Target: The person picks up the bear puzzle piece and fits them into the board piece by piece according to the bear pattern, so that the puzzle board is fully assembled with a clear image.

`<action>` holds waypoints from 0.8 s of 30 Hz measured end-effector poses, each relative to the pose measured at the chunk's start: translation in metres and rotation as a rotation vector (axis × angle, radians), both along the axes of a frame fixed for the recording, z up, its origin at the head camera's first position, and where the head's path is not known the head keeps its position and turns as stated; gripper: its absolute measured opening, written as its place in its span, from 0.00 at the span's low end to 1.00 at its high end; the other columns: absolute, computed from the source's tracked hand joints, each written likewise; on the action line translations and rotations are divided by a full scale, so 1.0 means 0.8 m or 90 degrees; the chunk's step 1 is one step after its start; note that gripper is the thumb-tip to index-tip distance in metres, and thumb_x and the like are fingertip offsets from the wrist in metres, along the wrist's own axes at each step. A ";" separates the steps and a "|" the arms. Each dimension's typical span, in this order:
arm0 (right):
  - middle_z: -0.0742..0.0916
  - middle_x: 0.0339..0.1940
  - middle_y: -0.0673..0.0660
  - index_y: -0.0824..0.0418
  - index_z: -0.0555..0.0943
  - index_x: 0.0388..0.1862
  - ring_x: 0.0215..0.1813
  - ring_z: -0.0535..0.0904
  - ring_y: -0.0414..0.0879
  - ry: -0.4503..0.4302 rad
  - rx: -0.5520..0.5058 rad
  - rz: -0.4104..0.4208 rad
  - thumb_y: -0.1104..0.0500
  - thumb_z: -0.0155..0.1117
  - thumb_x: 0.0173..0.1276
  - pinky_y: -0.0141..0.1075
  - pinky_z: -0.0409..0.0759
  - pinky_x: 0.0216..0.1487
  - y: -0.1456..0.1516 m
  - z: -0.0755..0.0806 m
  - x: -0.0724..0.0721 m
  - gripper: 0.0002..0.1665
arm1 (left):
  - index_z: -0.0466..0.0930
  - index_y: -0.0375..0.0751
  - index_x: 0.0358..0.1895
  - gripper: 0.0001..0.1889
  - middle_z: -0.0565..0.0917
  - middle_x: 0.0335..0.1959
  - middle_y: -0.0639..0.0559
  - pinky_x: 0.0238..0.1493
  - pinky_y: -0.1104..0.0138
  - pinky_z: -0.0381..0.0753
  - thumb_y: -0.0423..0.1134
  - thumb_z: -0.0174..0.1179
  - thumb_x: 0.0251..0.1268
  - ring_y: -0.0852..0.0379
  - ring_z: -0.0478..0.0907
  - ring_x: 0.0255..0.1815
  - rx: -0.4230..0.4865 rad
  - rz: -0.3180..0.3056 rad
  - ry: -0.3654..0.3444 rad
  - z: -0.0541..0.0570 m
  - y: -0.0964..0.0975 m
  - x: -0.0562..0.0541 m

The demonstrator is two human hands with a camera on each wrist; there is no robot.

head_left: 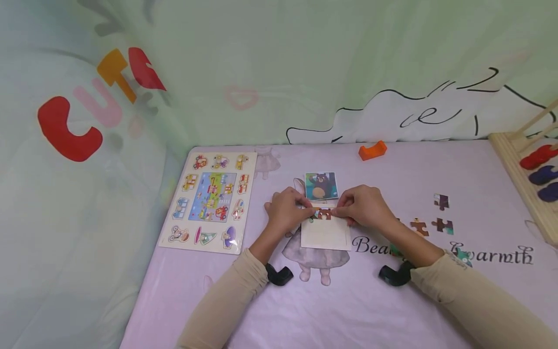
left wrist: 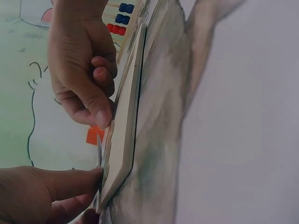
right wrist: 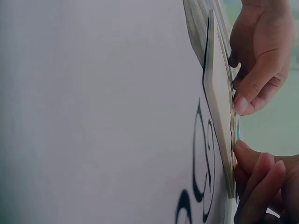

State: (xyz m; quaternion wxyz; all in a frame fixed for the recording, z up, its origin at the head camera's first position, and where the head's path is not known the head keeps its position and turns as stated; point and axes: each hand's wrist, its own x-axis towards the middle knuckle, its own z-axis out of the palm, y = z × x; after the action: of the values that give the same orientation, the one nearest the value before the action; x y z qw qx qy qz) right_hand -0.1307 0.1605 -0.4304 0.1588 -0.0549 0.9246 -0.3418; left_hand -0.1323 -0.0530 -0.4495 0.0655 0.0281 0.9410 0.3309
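Note:
A pale wooden puzzle board (head_left: 325,236) lies before me, with printed bear puzzle pieces (head_left: 323,214) along its far edge. My left hand (head_left: 285,209) pinches the piece at the left end of this row between thumb and fingers. From the other side my right hand (head_left: 365,206) pinches the right end of the row, its thumb low over the board (right wrist: 219,100). Beyond the board lies a square bear picture card (head_left: 321,185). In the left wrist view the thumb of the right hand (left wrist: 84,70) rests at the board's edge.
Loose puzzle pieces (head_left: 442,225) are scattered to the right, some partly behind my right forearm. A knob puzzle with vehicles (head_left: 174,232) lies at the left. An orange block (head_left: 372,150) sits near the back wall, and a wooden bead abacus (head_left: 519,184) stands far right.

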 end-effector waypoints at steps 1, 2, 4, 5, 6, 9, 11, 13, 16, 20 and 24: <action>0.82 0.14 0.51 0.59 0.86 0.32 0.20 0.77 0.44 0.002 0.003 0.001 0.53 0.76 0.63 0.35 0.70 0.26 0.000 0.000 0.000 0.10 | 0.88 0.55 0.25 0.07 0.82 0.42 0.59 0.51 0.47 0.62 0.48 0.75 0.55 0.50 0.74 0.48 0.001 0.001 0.001 0.000 0.000 0.000; 0.82 0.14 0.51 0.59 0.86 0.32 0.20 0.77 0.44 0.004 0.006 0.002 0.53 0.77 0.63 0.34 0.70 0.26 0.001 0.000 -0.001 0.10 | 0.88 0.55 0.25 0.07 0.82 0.42 0.59 0.51 0.47 0.62 0.48 0.75 0.55 0.50 0.74 0.48 0.001 0.002 0.001 0.001 0.000 0.000; 0.82 0.14 0.51 0.58 0.86 0.31 0.19 0.77 0.44 0.003 0.003 0.004 0.53 0.77 0.62 0.34 0.70 0.26 0.001 -0.001 -0.001 0.10 | 0.88 0.55 0.25 0.07 0.82 0.42 0.59 0.51 0.47 0.62 0.48 0.75 0.55 0.50 0.74 0.48 0.003 0.004 0.001 0.001 0.000 0.001; 0.82 0.14 0.51 0.58 0.86 0.31 0.19 0.77 0.44 0.004 0.002 0.006 0.53 0.77 0.62 0.34 0.70 0.26 0.001 -0.001 -0.001 0.10 | 0.88 0.55 0.25 0.07 0.82 0.41 0.59 0.51 0.47 0.62 0.48 0.75 0.55 0.50 0.74 0.48 0.003 0.005 0.000 0.001 0.001 0.001; 0.82 0.14 0.51 0.58 0.86 0.31 0.19 0.78 0.44 0.004 0.001 0.007 0.54 0.77 0.62 0.34 0.70 0.26 0.001 -0.002 -0.001 0.10 | 0.88 0.55 0.25 0.07 0.82 0.41 0.59 0.51 0.47 0.62 0.48 0.75 0.55 0.50 0.74 0.48 0.004 0.007 -0.002 0.001 0.001 0.001; 0.82 0.13 0.51 0.58 0.86 0.30 0.19 0.78 0.44 0.003 0.000 0.003 0.54 0.77 0.62 0.35 0.70 0.26 0.000 -0.003 -0.001 0.10 | 0.88 0.55 0.24 0.09 0.82 0.41 0.58 0.52 0.47 0.61 0.50 0.76 0.54 0.50 0.74 0.48 0.011 0.013 -0.008 0.001 0.002 0.002; 0.82 0.14 0.51 0.58 0.86 0.31 0.19 0.78 0.44 0.002 -0.001 0.001 0.54 0.77 0.62 0.35 0.70 0.26 0.000 -0.004 -0.001 0.10 | 0.87 0.55 0.24 0.10 0.81 0.41 0.58 0.52 0.47 0.61 0.50 0.77 0.53 0.50 0.73 0.49 0.012 0.016 -0.012 0.001 0.002 0.002; 0.82 0.14 0.51 0.59 0.86 0.31 0.19 0.78 0.44 0.002 -0.001 -0.002 0.54 0.77 0.63 0.35 0.71 0.26 0.000 -0.004 -0.001 0.10 | 0.87 0.55 0.23 0.10 0.81 0.41 0.58 0.52 0.47 0.61 0.51 0.77 0.53 0.50 0.73 0.49 0.009 0.017 -0.014 0.001 0.003 0.002; 0.82 0.14 0.51 0.59 0.86 0.31 0.19 0.78 0.44 0.001 -0.002 -0.003 0.54 0.76 0.63 0.35 0.70 0.26 0.000 -0.004 0.000 0.10 | 0.87 0.55 0.24 0.10 0.82 0.41 0.59 0.52 0.47 0.61 0.51 0.77 0.53 0.51 0.73 0.48 0.000 0.014 -0.013 0.000 0.003 0.002; 0.82 0.14 0.51 0.60 0.86 0.32 0.19 0.78 0.44 -0.002 -0.002 -0.006 0.53 0.77 0.63 0.34 0.70 0.25 0.000 -0.003 0.002 0.11 | 0.87 0.55 0.25 0.10 0.82 0.42 0.59 0.51 0.47 0.62 0.51 0.77 0.54 0.51 0.74 0.48 -0.005 0.008 -0.007 0.002 0.003 0.002; 0.82 0.15 0.51 0.60 0.86 0.32 0.20 0.77 0.44 -0.009 -0.004 -0.009 0.52 0.77 0.63 0.34 0.70 0.25 -0.001 -0.003 0.002 0.12 | 0.87 0.54 0.25 0.10 0.83 0.42 0.58 0.52 0.47 0.62 0.50 0.77 0.54 0.50 0.74 0.48 -0.005 0.005 -0.006 0.004 0.003 0.003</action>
State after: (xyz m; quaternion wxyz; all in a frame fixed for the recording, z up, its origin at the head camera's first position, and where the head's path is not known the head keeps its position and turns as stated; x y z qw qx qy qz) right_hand -0.1290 0.1596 -0.4326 0.1625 -0.0464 0.9228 -0.3462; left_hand -0.1300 -0.0508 -0.4467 0.0686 0.0225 0.9420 0.3278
